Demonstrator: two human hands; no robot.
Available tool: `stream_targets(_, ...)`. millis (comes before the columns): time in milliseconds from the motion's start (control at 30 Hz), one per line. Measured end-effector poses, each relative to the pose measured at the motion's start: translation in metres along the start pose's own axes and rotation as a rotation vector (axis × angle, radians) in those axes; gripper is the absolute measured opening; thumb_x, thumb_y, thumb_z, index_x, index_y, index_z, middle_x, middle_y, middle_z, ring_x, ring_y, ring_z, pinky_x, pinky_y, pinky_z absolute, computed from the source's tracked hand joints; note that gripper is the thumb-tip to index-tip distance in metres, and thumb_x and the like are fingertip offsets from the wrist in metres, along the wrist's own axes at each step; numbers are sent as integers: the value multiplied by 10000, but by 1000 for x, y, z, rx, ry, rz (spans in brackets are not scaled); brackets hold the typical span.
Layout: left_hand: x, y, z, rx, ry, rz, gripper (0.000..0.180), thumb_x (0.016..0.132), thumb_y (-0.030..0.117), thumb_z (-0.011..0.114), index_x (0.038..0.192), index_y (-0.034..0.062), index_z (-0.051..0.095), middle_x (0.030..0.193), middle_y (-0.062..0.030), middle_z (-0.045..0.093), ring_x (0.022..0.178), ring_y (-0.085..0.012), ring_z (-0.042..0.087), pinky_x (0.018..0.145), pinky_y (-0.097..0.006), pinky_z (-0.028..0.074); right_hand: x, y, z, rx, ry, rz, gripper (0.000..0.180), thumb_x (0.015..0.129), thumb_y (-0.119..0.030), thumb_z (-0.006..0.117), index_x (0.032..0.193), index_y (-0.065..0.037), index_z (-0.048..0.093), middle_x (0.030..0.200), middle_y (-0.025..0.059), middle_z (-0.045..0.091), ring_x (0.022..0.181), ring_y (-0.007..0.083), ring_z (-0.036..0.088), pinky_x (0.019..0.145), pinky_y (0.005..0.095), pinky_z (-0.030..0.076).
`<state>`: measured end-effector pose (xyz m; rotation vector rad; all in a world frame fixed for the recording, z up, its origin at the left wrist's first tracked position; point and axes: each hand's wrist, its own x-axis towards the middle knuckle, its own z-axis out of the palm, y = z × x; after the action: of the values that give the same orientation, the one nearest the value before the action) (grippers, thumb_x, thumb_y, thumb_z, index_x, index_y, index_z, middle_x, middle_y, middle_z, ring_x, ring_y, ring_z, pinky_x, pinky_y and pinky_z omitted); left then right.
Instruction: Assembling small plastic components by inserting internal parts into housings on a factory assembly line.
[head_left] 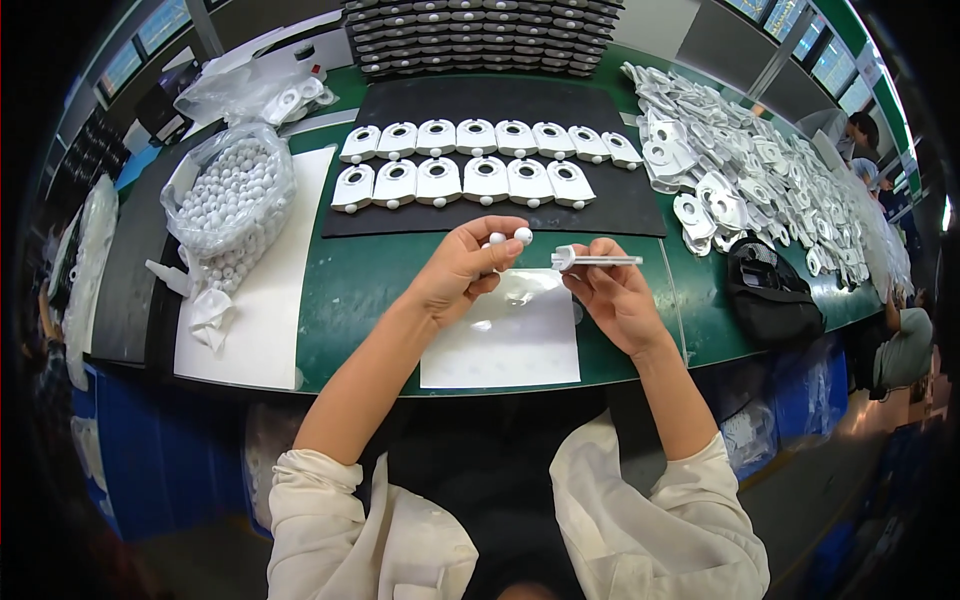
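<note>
**One head-worn view, looking down on the bench**

We have a single view, taken from the left of two fisheye cameras on the person's head. It faces down and forward over the green table point(340, 290), so the person's own sleeves and forearms enter from the lower edge and the left hand point(462, 268) and right hand point(612, 290) sit near the middle, close under the lens. The far side of the table, with the black mat point(500, 100), lies toward the top. Straight edges bow toward the dark rim, and the table's ends curve away at both sides. The picture is upright and unmirrored. With no second view, we cannot tell any shared part.
</note>
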<state>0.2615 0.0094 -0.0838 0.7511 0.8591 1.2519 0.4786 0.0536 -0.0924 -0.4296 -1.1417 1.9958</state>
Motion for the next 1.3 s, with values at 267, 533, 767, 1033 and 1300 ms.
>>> stream_targets(267,0,0,3,26,-65,-41,327,804,139,669,1097,49,554,859,14,563,599,-15,380,435,-156,237,-6,-21,0,-921,-116,-560,253,671,160,564,794,-61,549,1070,107,612,1002,246,574,816,314,474)
stream_targets(533,-1,-1,4,42,-67,-46,338,785,114,680,1095,42,567,832,23,559,581,-5,376,444,-151,244,-4,-32,6,-1291,-218,-862,264,617,144,599,780,-60,557,1026,93,630,972,270,580,791,331,492)
stream_targets(767,-3,-1,11,103,-33,-63,260,763,99,693,1000,71,590,765,54,523,560,10,374,445,-147,235,3,5,2,-214,150,-238,222,910,-61,500,1127,-46,456,1019,75,574,889,160,576,818,319,468)
stream_targets(1033,-1,-4,9,132,-45,-25,223,741,83,708,940,80,607,751,53,537,527,8,376,435,-152,239,7,11,5,-122,144,-107,234,923,-75,480,1155,-58,458,1013,57,574,898,144,578,802,284,479)
stream_targets(1300,-5,-2,17,233,-11,-18,201,695,53,734,814,78,575,711,34,531,570,-6,422,451,-155,277,5,9,10,-152,128,-51,274,924,-92,487,1189,-69,425,981,45,580,885,133,565,780,286,464)
